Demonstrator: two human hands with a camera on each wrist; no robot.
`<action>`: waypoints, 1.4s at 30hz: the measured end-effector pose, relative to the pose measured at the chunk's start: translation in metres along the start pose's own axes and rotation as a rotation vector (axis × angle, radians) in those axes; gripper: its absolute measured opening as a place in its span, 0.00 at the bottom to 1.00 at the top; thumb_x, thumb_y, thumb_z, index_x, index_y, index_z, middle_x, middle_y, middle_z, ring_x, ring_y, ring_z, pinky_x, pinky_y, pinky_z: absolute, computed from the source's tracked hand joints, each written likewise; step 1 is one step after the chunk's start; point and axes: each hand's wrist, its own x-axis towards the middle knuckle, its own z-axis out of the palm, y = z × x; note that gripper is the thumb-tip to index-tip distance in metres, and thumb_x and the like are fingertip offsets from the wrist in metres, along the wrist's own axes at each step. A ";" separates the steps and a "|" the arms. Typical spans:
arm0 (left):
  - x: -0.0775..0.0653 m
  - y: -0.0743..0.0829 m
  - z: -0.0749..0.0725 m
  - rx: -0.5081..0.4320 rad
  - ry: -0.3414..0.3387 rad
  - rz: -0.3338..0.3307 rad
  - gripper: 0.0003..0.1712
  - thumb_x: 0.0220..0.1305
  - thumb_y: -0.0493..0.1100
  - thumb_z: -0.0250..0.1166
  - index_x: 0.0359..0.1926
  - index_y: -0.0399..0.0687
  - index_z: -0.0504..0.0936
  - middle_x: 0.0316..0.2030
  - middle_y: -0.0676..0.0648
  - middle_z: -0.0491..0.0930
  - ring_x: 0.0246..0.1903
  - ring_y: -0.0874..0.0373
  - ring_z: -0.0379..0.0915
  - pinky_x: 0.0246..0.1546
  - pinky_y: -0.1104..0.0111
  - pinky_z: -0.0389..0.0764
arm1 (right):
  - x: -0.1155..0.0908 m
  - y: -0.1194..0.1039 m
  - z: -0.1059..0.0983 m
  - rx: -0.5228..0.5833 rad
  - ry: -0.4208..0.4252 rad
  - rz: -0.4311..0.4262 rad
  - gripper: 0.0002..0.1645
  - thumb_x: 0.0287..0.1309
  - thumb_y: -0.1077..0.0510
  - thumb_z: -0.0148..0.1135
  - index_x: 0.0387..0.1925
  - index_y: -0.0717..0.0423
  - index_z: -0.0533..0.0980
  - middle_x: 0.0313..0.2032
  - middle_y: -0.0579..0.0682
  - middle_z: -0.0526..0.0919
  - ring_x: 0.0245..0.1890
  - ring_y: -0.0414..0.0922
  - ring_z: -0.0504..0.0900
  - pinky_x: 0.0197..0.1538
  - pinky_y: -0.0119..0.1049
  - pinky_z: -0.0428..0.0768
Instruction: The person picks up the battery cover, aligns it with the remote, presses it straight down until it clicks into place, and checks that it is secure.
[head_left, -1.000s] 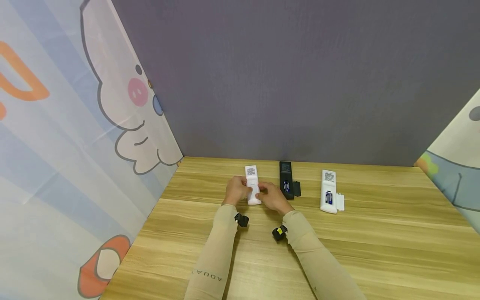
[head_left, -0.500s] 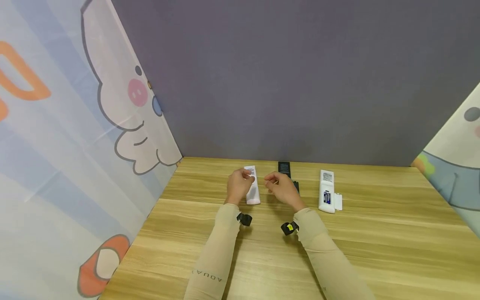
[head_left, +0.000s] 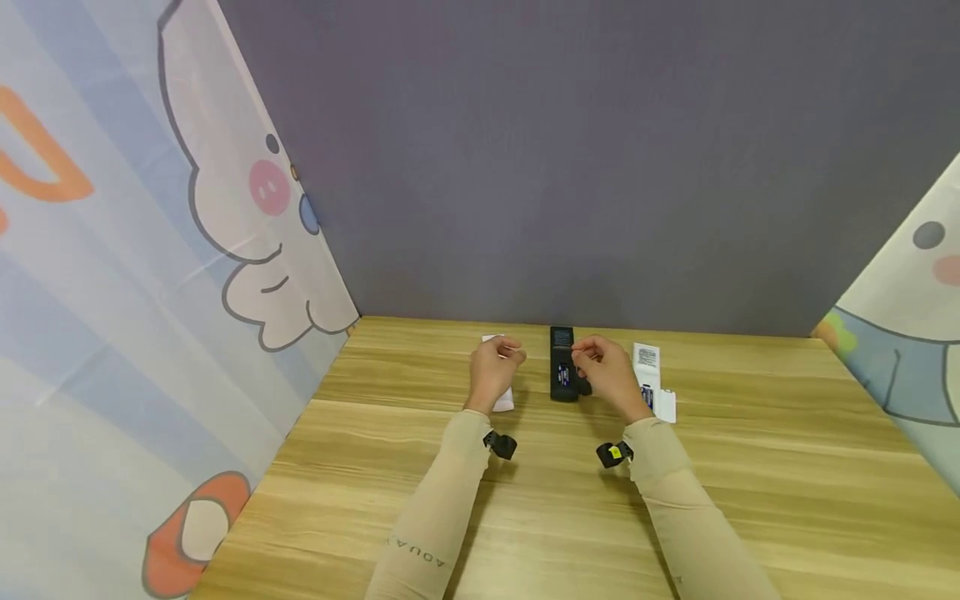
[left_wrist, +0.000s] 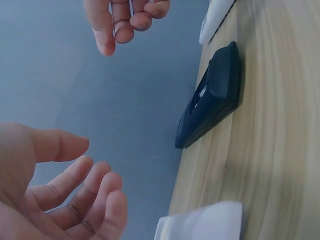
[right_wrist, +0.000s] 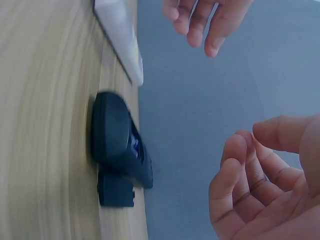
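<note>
My left hand (head_left: pixel 491 373) hovers over a white remote control (head_left: pixel 504 402), its fingers loosely curled around nothing. That remote is partly hidden beneath the hand. To the right of it lies a black remote control (head_left: pixel 561 390), its battery bay uncovered with batteries inside. A black battery cover (right_wrist: pixel 117 191) lies against that remote's side. My right hand (head_left: pixel 613 383) is raised between the black remote and a second white remote control (head_left: pixel 647 358), fingers bent loosely and holding nothing. Beside this second remote, which also has batteries showing, lies its white battery cover (head_left: pixel 665 406).
All the remotes lie on a wooden table (head_left: pixel 555 517) near its back edge. Behind it rises a grey panel (head_left: pixel 555 167). A cartoon-printed curtain (head_left: pixel 247 217) hangs along the left side, and another printed cloth (head_left: pixel 907 358) at the right.
Both hands let go of the left white remote and lifted off it. The right hand then moved right, past the black remote; the left hand moved slightly right over the white one.
</note>
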 end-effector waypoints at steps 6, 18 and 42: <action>0.002 0.001 0.013 -0.010 -0.030 -0.006 0.10 0.65 0.42 0.70 0.45 0.44 0.89 0.34 0.47 0.85 0.30 0.59 0.79 0.28 0.71 0.76 | 0.004 0.009 -0.008 -0.026 0.027 0.018 0.15 0.73 0.57 0.58 0.54 0.63 0.79 0.40 0.58 0.82 0.39 0.62 0.85 0.39 0.41 0.83; 0.018 0.003 0.041 0.029 -0.086 -0.088 0.10 0.65 0.43 0.70 0.44 0.45 0.89 0.30 0.47 0.88 0.24 0.60 0.81 0.26 0.71 0.76 | 0.009 0.024 -0.009 -0.126 0.009 0.074 0.16 0.72 0.59 0.58 0.53 0.65 0.78 0.38 0.62 0.84 0.35 0.58 0.85 0.32 0.36 0.77; 0.035 0.006 0.077 0.215 -0.188 -0.256 0.13 0.63 0.51 0.73 0.35 0.45 0.90 0.30 0.47 0.89 0.20 0.58 0.82 0.20 0.69 0.77 | 0.026 0.035 -0.014 -0.433 -0.227 0.193 0.26 0.72 0.58 0.58 0.63 0.72 0.71 0.24 0.56 0.87 0.21 0.44 0.83 0.35 0.42 0.82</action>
